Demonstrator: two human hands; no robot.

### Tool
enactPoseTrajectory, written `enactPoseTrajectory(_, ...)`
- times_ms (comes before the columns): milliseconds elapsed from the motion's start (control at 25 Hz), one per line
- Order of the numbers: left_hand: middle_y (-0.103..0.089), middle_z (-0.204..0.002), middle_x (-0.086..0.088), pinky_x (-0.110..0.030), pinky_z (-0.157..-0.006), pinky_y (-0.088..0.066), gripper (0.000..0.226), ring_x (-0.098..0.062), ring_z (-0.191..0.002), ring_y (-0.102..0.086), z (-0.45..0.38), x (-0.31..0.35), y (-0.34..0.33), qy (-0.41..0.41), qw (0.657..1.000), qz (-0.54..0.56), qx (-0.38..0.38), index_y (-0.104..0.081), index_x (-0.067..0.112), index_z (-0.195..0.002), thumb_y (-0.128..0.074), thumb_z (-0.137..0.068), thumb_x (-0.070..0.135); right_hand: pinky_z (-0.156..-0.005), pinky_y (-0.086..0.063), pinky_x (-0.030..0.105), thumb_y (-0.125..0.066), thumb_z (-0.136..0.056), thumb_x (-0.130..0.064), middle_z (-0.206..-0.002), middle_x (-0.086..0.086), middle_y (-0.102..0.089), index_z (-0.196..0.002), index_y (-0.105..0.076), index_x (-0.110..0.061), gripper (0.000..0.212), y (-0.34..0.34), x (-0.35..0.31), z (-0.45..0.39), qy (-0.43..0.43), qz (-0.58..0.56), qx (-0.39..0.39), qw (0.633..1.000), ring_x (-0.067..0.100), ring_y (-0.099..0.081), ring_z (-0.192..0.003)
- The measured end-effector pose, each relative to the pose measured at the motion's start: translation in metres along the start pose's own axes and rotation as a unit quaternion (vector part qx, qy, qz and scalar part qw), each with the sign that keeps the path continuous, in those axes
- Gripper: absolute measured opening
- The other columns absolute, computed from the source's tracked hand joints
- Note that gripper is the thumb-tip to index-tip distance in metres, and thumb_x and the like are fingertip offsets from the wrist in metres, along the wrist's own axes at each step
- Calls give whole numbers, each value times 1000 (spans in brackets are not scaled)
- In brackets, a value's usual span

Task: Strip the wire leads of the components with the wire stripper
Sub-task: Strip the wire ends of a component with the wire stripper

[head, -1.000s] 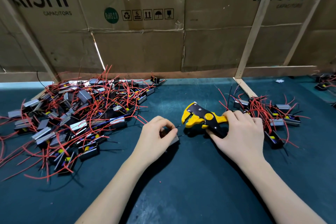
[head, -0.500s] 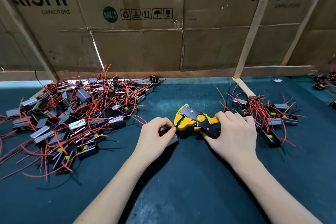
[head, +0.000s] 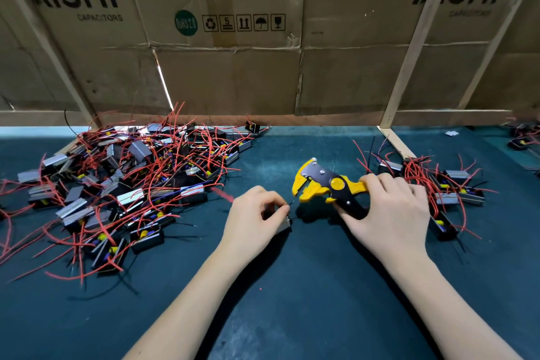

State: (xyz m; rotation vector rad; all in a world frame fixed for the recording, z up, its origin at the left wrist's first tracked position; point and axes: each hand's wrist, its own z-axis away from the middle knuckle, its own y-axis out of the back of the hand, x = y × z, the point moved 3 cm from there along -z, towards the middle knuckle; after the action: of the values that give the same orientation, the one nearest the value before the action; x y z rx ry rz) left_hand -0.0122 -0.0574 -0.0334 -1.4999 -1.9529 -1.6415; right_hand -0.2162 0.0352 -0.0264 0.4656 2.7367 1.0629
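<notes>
while the right hand [head: 388, 213] grips the handles of the yellow and black wire stripper [head: 324, 187], the tool's head points toward 9 o'clock with its jaws parted. the left hand [head: 254, 216] is curled round a small grey component [head: 285, 223], pinching its thin dark lead [head: 290, 203] between thumb and forefinger; the lead tip sits just beside the stripper jaws, apart from them. both forearms rest over the dark green mat [head: 292, 301]. at 9 to 10 o'clock of the hands lies a large pile of components [head: 125, 184] with red wires. at 3 o'clock lies a smaller pile [head: 444, 187], partly behind the right hand. cardboard panels [head: 233, 73] stand at 12 o'clock.
</notes>
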Motion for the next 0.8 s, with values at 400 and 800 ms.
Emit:
enactPoseTrajectory(400,-17,-162,14,-44,-118,-24,74,-6,-147,-18,0,18,15,-120,989,15,-80,-12,41,-154,-52,-92,51,-79,-38,43,-82,-67,-52,-86,5,-67,-94,-66,-14,49,4,22,-5,-137,-85,-9,987,33,-63,-84)
enactPoseTrajectory(800,-69,-82,-14,-43,-70,-41,9,-38,-81,-58,-16,-27,80,68,939,-262,215,-69,8,-86,-61,-88,12,-79,-53,40,-68,-79,-57,-91,17,-72,-90,-63,-6,52,21,-31,3,-155,-700,-328,615,29,-69,-85)
